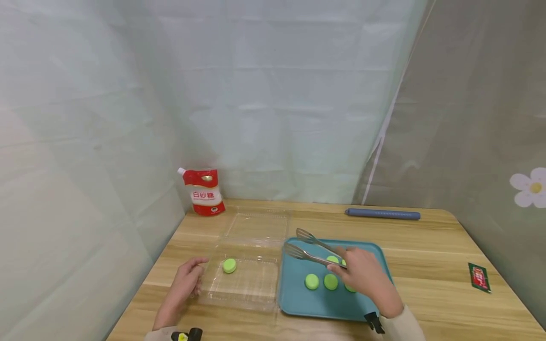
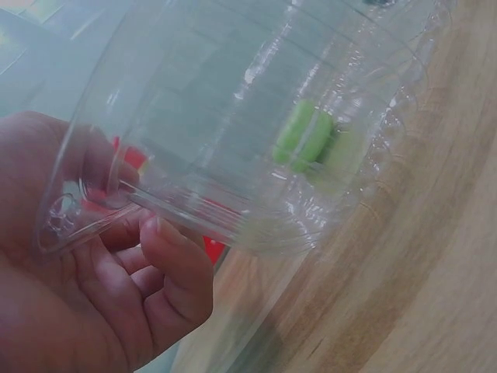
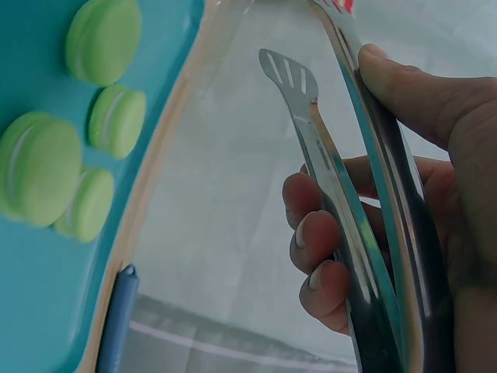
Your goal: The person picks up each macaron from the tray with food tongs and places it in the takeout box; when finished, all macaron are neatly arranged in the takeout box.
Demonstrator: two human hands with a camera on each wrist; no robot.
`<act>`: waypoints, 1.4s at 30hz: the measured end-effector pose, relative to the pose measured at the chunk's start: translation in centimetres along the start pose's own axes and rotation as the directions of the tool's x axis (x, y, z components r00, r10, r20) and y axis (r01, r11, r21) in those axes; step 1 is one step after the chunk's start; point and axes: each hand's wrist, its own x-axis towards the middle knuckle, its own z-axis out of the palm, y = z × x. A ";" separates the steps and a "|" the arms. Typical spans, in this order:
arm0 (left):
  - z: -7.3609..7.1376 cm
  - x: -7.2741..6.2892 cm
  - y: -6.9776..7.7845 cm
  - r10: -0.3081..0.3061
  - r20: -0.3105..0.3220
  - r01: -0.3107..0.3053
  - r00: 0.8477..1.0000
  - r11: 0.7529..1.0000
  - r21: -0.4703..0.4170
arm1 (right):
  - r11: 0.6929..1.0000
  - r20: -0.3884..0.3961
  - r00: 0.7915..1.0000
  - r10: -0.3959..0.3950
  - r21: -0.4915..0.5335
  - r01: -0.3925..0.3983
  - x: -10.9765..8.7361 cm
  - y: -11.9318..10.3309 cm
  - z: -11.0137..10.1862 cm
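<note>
My left hand [image 1: 186, 280] is at the left edge of an open clear plastic box [image 1: 256, 299], its thumb and curled fingers pinching the rim in the left wrist view. One green macaron [image 1: 229, 265] sits in the left part of the box's near half. Metal tongs [image 3: 415, 249] are gripped in my right hand [image 1: 367, 273], thumb on one arm and fingers round the other. Their slotted tips [image 1: 295, 251] stand apart with nothing between them, above the left side of a blue tray [image 1: 328, 308]. Several green macarons [image 1: 312, 282] lie on that tray, some partly hidden by my right hand.
The box's clear lid [image 1: 258, 226] lies folded back behind it. A red and white sugar pouch [image 1: 206, 193] stands at the back left corner. A blue stick-shaped object [image 1: 382, 214] lies along the back edge, and a small green and red packet [image 1: 479, 277] lies at right.
</note>
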 end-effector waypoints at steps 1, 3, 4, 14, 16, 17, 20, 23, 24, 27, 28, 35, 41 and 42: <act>0.0 0.0 0.0 0.000 0.000 0.000 1.000 1.000 -0.001 | 1.000 0.002 1.000 0.007 -0.004 -0.007 -0.2 0.2 0.0; 0.0 0.0 0.1 0.002 0.000 -0.002 1.000 1.000 0.000 | 1.000 0.006 1.000 0.022 -0.001 -0.022 -0.6 0.6 -0.1; 0.0 0.0 0.1 0.004 0.000 -0.004 1.000 1.000 0.001 | 1.000 0.010 1.000 0.029 0.001 -0.029 -0.7 0.9 -0.1; 0.2 0.2 -0.1 0.018 0.003 -0.018 1.000 1.000 0.000 | 0.995 0.038 0.994 0.104 -0.014 -0.103 -2.8 3.2 0.2; 0.2 0.2 -0.1 0.021 0.006 -0.021 1.000 1.000 0.003 | 0.993 0.058 0.991 0.121 -0.001 -0.122 -3.1 3.5 0.2; 0.2 0.3 -0.2 0.022 0.007 -0.022 1.000 1.000 0.002 | 0.992 0.065 0.990 0.129 0.001 -0.130 -3.3 3.6 0.2; 0.2 0.4 -0.2 0.015 0.011 -0.016 1.000 1.000 0.005 | 0.990 0.074 0.987 0.141 0.005 -0.142 -3.8 4.0 0.2; 0.1 0.3 -0.3 0.004 0.013 -0.004 1.000 1.000 -0.002 | 0.988 0.080 0.985 0.155 -0.007 -0.155 -4.2 4.3 0.1; 0.1 0.3 -0.3 0.001 0.013 -0.001 1.000 1.000 -0.006 | 0.987 0.083 0.983 0.162 -0.007 -0.162 -4.3 4.3 0.1; 0.0 0.3 -0.4 -0.008 0.010 0.008 1.000 1.000 -0.023 | 0.983 0.105 0.977 0.183 -0.012 -0.183 -4.5 4.6 -0.2; -0.1 0.2 -0.4 -0.008 0.010 0.008 1.000 1.000 -0.028 | 0.982 0.110 0.976 0.187 -0.014 -0.186 -4.5 4.6 -0.3; 0.0 0.3 -0.3 -0.012 0.008 0.013 1.000 1.000 -0.024 | 0.980 0.125 0.972 0.201 -0.020 -0.200 -5.1 5.0 -0.5; 0.1 0.4 -0.2 -0.014 0.012 0.015 1.000 1.000 -0.024 | 0.983 0.114 0.976 0.186 -0.028 -0.184 -5.4 5.2 -0.3; 0.1 0.4 -0.2 -0.014 0.013 0.014 1.000 1.000 -0.024 | 0.983 0.111 0.976 0.185 -0.030 -0.183 -5.4 5.2 -0.3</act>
